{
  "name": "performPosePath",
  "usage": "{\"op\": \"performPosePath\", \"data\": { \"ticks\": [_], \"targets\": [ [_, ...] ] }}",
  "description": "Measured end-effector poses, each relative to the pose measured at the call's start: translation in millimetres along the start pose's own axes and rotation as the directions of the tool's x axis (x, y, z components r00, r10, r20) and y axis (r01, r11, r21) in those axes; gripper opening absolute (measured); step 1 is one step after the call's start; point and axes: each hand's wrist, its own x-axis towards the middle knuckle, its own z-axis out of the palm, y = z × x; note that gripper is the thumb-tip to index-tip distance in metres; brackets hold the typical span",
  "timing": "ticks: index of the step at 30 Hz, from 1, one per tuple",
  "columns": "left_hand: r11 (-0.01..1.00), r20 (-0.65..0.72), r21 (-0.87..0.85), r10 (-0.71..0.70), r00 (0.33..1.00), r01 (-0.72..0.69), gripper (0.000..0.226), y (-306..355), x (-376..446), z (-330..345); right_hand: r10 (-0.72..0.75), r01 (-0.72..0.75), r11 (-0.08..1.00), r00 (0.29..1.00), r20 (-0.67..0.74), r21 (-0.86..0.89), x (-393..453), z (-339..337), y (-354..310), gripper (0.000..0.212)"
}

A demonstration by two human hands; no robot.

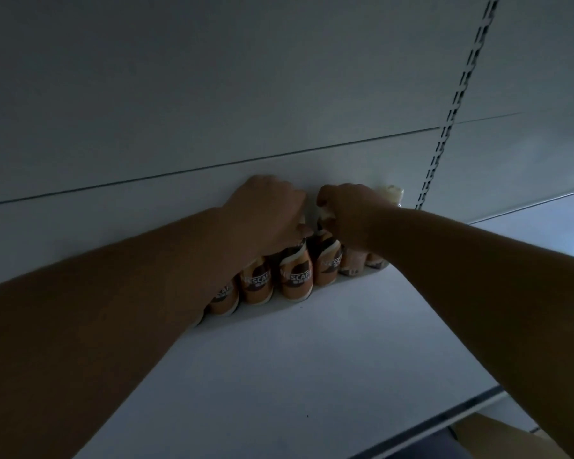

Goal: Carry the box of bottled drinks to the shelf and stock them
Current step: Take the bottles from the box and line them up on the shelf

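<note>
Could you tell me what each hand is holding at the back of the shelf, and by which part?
Each hand grips a coffee bottle by its top: the left hand on one bottle, the right hand on the next bottle.

Place: I'm at a shop shelf, the kind in a supermarket aisle.
Shelving: plain white metal shelf under my arms, with a flat white back panel behind it.
Upright: a slotted metal strip runs up the back on the right.
Stock: a row of identical coffee bottles with brown and orange labels stands lined up against the back panel, labels facing me.
Light: dim, everything grey.
</note>
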Motion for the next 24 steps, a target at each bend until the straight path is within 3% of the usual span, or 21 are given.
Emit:
{"op": "performPosePath", "data": {
  "ticks": [5,12,24],
  "targets": [
    [0.999,0.105,-0.021,0.05,0.993,-0.048,0.033,3.7,-0.9,-0.4,0.011,-0.011,1.0,1.0,-0.021,-0.002,1.3,4.0,1.7,0.03],
    [0.978,0.138,0.196,0.048,0.989,-0.074,0.037,6.3,6.0,-1.5,-0.018,0.019,0.999,0.999,0.043,-0.031,9.6,-4.8,1.3,0.03],
    [0.969,0.125,0.237,0.042,0.991,-0.071,0.036,3.7,3.7,-1.1,-0.028,0.028,1.0,0.999,-0.022,-0.012,12.6,-2.6,1.5,0.029]
  ]
}}
